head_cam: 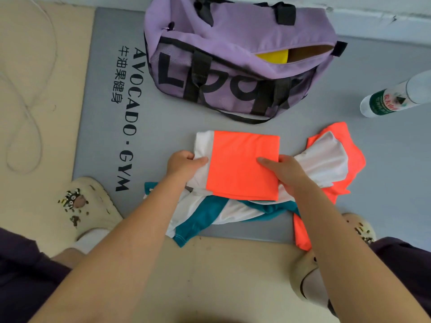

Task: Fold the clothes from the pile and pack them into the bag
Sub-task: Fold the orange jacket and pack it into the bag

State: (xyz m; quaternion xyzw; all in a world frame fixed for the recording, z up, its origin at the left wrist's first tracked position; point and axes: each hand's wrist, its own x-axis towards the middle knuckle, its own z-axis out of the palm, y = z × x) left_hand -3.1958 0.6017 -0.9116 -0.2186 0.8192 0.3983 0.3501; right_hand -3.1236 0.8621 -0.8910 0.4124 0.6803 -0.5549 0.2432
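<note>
Underneath everything, a grey gym mat [163,141] printed with black lettering, laid on a beige floor [35,89]. At the mat's far end, a purple duffel bag [233,54] with black straps, zip mouth gaping toward the near side, something yellow [272,57] showing inside. Nearer, a loose pile of clothes [210,213] in teal, white and orange, spilling off the mat's near edge, with another orange-and-white garment [326,155] crumpled just to the right. On top of the pile, a folded orange-and-white garment [242,164], squared into a neat rectangle. Left hand [184,163] gripping its left white edge, thumb on top, fingers tucked beneath. Right hand [286,169] pinching its right edge, index finger flat on the orange panel, remaining fingers curled under. Off to the far right, a water bottle [394,99] with a green label, lying on its side.

Judged from this: folding of this piece finished, transfer to the bag in hand. Next move calls for lifting the bundle level with both hands so the fold holds, then sliding it through the narrow zip opening, probably needing one hand to widen the mouth.

Hard to tell: what the yellow thing is, how full the bag is, how many garments make up the pile. Bottle cut off by the frame's edge; label unreadable.
</note>
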